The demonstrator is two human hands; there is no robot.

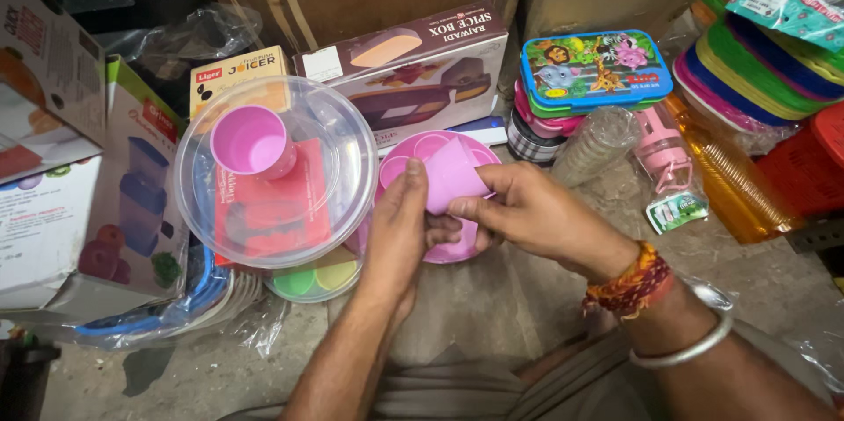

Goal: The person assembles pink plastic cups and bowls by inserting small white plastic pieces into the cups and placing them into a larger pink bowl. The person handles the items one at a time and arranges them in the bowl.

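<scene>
Both my hands hold a small pink plastic cup (452, 173) above a round pink tray (457, 250) that has several cup wells. My left hand (397, 228) grips the cup from the left, thumb up against its side. My right hand (527, 210) pinches its lower edge from the right; thread bands and a metal bangle circle that wrist. To the left, a clear round lid (352, 135) lies upturned with another pink cup (250, 141) and a red paper sheet (281, 210) on it.
Printed cardboard boxes (413, 69) stand behind and to the left. A stack of colourful lunch boxes (593, 69), a pink bottle (664, 157), an orange bottle (730, 184) and stacked lids (756, 69) crowd the right. A clear container with green and yellow cups (316, 280) sits under the lid.
</scene>
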